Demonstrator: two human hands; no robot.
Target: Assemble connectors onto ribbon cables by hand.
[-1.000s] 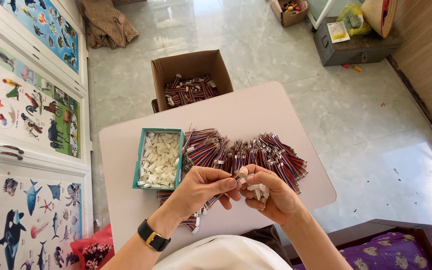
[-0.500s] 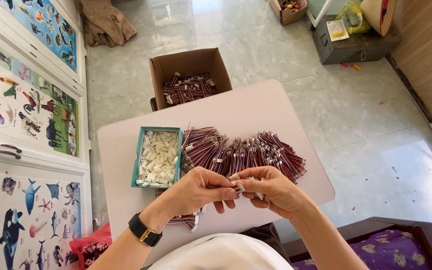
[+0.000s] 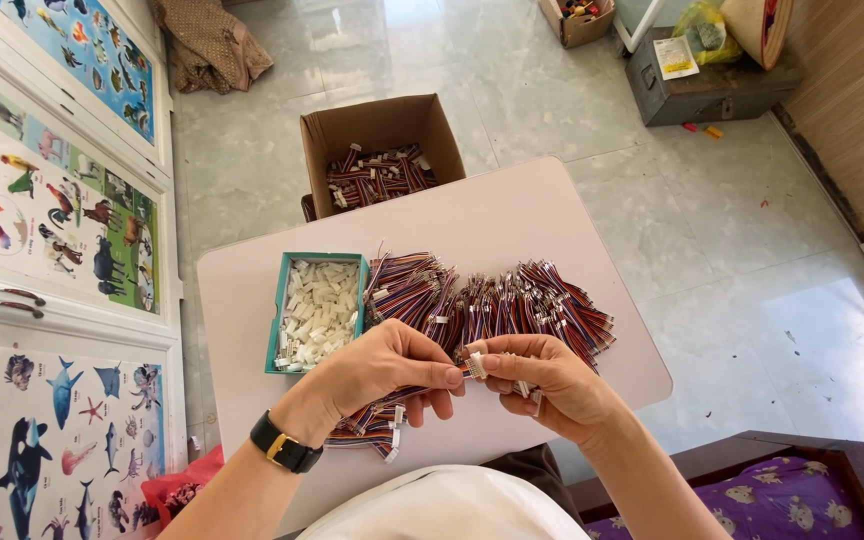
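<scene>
My left hand (image 3: 384, 368), with a black watch on the wrist, pinches the end of a multicoloured ribbon cable (image 3: 372, 425) that trails down under my palm. My right hand (image 3: 550, 385) meets it at the fingertips and pinches a small white plastic connector (image 3: 476, 364) against the cable end. Both hands hover over the near edge of a small pale pink table (image 3: 512, 225). Just beyond them lies a long pile of cable bundles (image 3: 497, 300). A teal tray (image 3: 274, 318) full of white connectors sits to the left of the pile.
An open cardboard box (image 3: 377, 125) with more cable bundles stands on the tiled floor behind the table. White cabinets with animal posters (image 3: 47, 215) line the left. A grey metal box (image 3: 707, 95) sits at the far right, and a purple bed cover (image 3: 752, 505) at the near right.
My hands have drawn together at the fingertips. The right hand turned from cupping several connectors to pinching one against the cable end held by the left.
</scene>
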